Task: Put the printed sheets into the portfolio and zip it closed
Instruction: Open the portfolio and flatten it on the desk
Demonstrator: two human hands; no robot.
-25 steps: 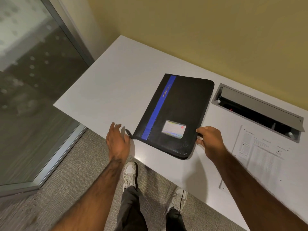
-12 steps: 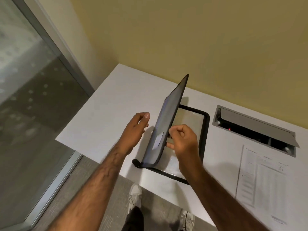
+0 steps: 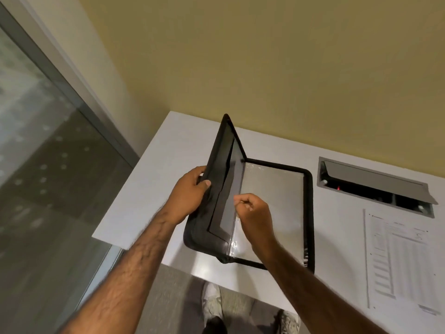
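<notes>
The black zip portfolio (image 3: 277, 189) lies open on the white desk, its right half flat with a clear plastic sleeve showing. Its left cover (image 3: 220, 165) stands nearly upright. My left hand (image 3: 190, 194) grips that cover's outer edge, thumb on the inside. My right hand (image 3: 255, 213) hovers over the spine with fingers pinched on the edge of a clear inner sleeve (image 3: 234, 179). The printed sheets (image 3: 399, 256) lie flat on the desk to the right, apart from the portfolio and from both hands.
The white desk (image 3: 149, 201) ends at a corner on the left, beside a glass wall (image 3: 48, 165). A grey cable hatch (image 3: 375, 186) is sunk into the desk behind the sheets, its lid up. A yellow wall runs behind. My shoes (image 3: 212, 295) show below the desk edge.
The portfolio went from closed and flat to open. The cover swung up and leftward; my left hand now grips its edge, and my right hand moved to the inner sleeve.
</notes>
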